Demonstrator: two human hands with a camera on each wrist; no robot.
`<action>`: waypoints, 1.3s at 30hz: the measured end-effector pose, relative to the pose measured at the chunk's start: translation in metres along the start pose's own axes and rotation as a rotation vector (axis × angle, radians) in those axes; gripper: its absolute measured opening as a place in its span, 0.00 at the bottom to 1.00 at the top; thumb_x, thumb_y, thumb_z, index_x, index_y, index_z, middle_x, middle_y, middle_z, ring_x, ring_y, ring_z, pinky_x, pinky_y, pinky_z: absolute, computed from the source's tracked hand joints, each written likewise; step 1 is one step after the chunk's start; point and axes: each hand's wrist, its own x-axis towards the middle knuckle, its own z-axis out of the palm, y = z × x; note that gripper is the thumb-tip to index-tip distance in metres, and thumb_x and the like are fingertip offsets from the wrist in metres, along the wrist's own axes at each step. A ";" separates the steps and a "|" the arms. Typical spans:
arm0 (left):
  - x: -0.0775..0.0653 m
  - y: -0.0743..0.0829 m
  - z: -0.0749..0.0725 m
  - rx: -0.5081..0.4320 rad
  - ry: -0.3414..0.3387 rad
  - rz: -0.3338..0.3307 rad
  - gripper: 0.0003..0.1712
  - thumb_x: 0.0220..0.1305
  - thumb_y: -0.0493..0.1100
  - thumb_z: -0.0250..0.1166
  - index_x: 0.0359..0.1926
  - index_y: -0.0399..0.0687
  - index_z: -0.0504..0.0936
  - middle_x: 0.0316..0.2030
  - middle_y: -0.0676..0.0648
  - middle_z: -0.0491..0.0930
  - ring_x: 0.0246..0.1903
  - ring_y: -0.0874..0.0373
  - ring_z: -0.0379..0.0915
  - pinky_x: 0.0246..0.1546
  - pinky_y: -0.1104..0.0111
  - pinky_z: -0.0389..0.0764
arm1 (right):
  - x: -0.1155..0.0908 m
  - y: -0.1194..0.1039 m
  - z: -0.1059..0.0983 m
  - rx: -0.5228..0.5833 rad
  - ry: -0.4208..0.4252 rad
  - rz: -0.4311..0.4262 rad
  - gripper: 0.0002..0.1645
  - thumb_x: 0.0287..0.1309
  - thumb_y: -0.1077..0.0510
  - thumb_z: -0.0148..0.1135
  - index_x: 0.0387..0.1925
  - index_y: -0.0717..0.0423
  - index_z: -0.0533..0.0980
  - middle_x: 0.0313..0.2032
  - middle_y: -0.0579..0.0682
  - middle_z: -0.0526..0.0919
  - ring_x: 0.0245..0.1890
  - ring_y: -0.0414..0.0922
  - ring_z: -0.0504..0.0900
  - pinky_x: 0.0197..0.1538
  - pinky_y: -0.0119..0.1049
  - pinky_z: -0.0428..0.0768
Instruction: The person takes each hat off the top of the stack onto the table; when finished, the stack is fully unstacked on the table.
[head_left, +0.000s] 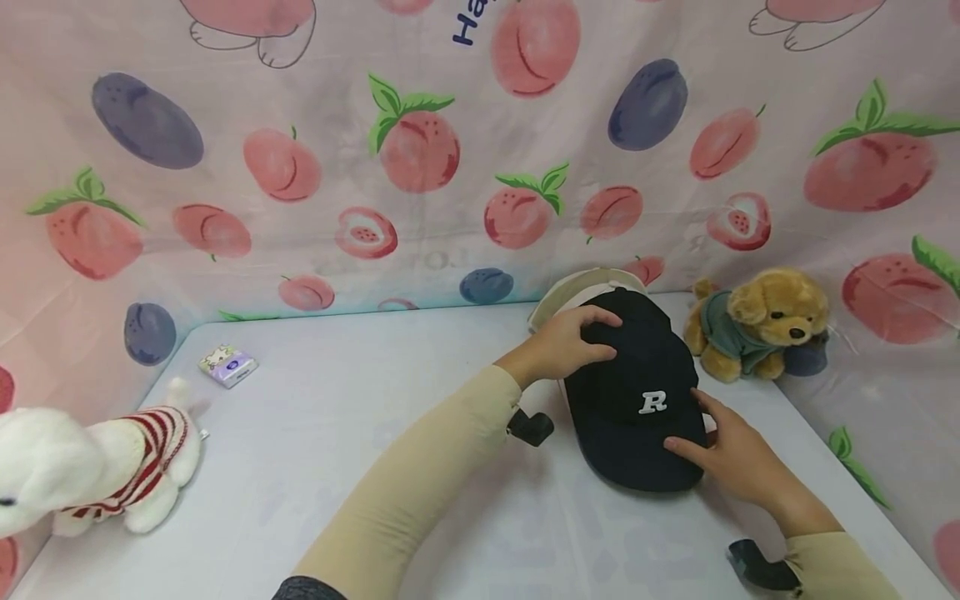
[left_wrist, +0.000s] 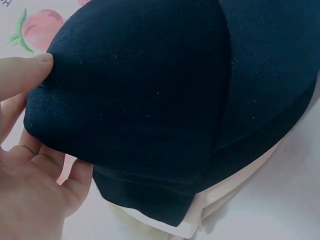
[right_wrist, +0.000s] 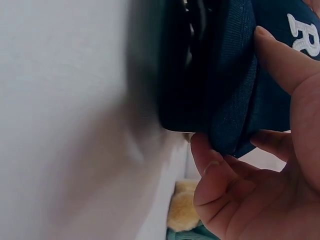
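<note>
Black cap (head_left: 626, 367), white letter R (head_left: 652, 402) on front, brim toward the near side; located at the right part of the white table (head_left: 360, 417), overlapping a pale hat (head_left: 588, 282). Left hand (head_left: 566, 343): thumb and fingers pinching the crown's edge. Right hand (head_left: 742, 454): thumb on top near the brim, fingers curled beneath, gripping the side. Plush dog (head_left: 783, 312), brown, placed beyond, to the right.

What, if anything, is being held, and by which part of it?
The black cap: the left hand holds the crown's far end; the right hand, its side near the brim.
</note>
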 end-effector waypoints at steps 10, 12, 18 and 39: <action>-0.012 0.002 -0.016 -0.030 0.020 -0.003 0.20 0.66 0.41 0.69 0.59 0.50 0.81 0.59 0.49 0.76 0.55 0.62 0.69 0.56 0.73 0.71 | -0.006 -0.012 -0.013 -0.039 0.039 -0.019 0.60 0.61 0.36 0.66 0.75 0.70 0.50 0.62 0.78 0.61 0.49 0.64 0.79 0.39 0.49 0.81; -0.015 0.003 -0.020 -0.036 0.033 -0.012 0.20 0.66 0.42 0.69 0.59 0.51 0.81 0.57 0.49 0.77 0.53 0.62 0.70 0.54 0.72 0.72 | -0.007 -0.015 -0.014 -0.022 0.047 -0.007 0.60 0.60 0.36 0.67 0.75 0.70 0.51 0.63 0.77 0.61 0.50 0.65 0.78 0.37 0.45 0.81; -0.022 0.006 -0.031 -0.026 0.043 -0.020 0.20 0.66 0.45 0.70 0.58 0.56 0.81 0.54 0.52 0.78 0.49 0.62 0.72 0.50 0.71 0.74 | -0.007 -0.025 -0.017 0.047 0.064 0.018 0.61 0.57 0.36 0.70 0.75 0.68 0.52 0.67 0.72 0.61 0.52 0.63 0.77 0.36 0.42 0.80; -0.068 0.011 -0.083 0.002 0.094 0.017 0.22 0.67 0.42 0.68 0.61 0.50 0.78 0.48 0.51 0.79 0.40 0.56 0.76 0.44 0.68 0.78 | 0.004 -0.069 -0.006 0.073 0.145 -0.170 0.50 0.55 0.44 0.75 0.71 0.63 0.64 0.65 0.63 0.67 0.49 0.55 0.76 0.42 0.40 0.78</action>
